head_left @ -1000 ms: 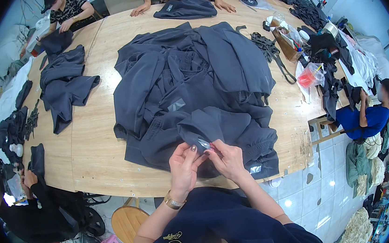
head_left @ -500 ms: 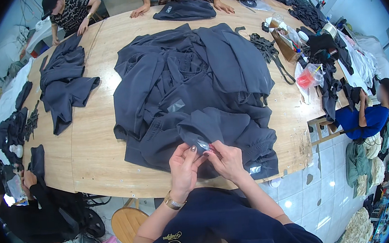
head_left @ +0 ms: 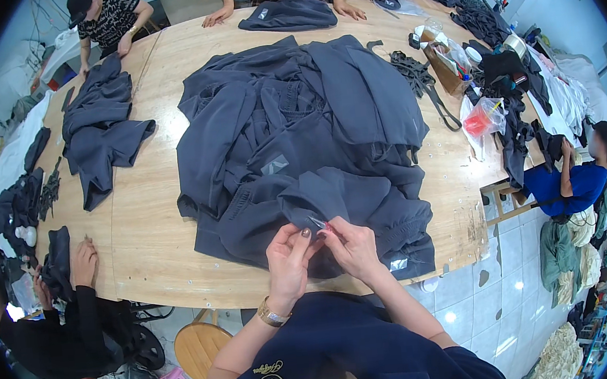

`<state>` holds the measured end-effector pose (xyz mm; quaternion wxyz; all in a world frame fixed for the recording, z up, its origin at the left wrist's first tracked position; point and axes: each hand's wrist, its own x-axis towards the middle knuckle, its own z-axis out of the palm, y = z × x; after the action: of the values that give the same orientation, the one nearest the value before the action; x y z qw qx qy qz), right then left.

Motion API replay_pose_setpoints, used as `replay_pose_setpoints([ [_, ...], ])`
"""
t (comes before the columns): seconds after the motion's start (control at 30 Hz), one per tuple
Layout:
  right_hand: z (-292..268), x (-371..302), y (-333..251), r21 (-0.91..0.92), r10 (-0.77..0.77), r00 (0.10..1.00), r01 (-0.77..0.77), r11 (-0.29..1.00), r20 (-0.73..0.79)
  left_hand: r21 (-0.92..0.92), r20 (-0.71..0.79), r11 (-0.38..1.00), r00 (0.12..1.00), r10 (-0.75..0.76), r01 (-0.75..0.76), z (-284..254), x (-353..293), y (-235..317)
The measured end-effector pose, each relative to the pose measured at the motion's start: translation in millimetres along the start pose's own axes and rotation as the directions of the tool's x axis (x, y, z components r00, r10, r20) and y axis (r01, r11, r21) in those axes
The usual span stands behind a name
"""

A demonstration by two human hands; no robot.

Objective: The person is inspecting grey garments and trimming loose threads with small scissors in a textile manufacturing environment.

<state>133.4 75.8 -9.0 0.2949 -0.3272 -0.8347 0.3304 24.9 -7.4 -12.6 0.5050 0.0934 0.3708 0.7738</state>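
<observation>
Pinching dark grey garment (head_left: 322,196) beside thread snips (head_left: 318,222)

L hand (head_left: 287,260) grips a fold, prob. to keep it taut; R hand (head_left: 355,249) closed on the snips' red handle, blades up by the fold, prob. for close control. Garment's atop the dark pile (head_left: 371,95) at the bench (head_left: 150,226)'s near edge, prob. for easy two-handed reach.

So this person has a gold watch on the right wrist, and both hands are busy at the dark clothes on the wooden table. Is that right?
Not quite: in the head view, the gold watch is on the left wrist. The left hand and right hand are indeed at the dark clothes on the wooden table.
</observation>
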Motion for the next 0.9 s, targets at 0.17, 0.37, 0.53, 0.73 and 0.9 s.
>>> replay_pose_setpoints([
  [0.17,0.4,-1.9,5.9,0.265,0.201,0.977,-0.214,0.94,0.073,-0.007,-0.006,1.0,1.0,0.002,-0.002,-2.4,-1.2,-0.2],
  [0.37,1.0,-3.8,19.4,0.576,0.376,0.926,-0.323,0.751,0.029,0.378,0.102,0.924,0.99,-0.1,0.055,-11.6,-7.0,-11.2],
  [0.53,-2.7,-0.8,16.8,0.397,0.289,0.957,-0.263,0.879,-0.006,0.808,0.583,0.215,0.693,-0.423,-0.549,-26.1,-12.8,16.8],
  [0.73,10.5,-4.3,32.1,-0.156,0.137,0.985,-0.151,0.976,-0.101,0.9,0.101,0.4,0.976,0.193,-0.172,-51.2,47.4,62.7],
  [0.9,10.1,-12.1,55.3,0.11,0.351,0.936,-0.346,0.932,-0.03,0.992,-0.038,-0.111,0.976,0.214,0.063,-109.0,66.6,60.3],
])
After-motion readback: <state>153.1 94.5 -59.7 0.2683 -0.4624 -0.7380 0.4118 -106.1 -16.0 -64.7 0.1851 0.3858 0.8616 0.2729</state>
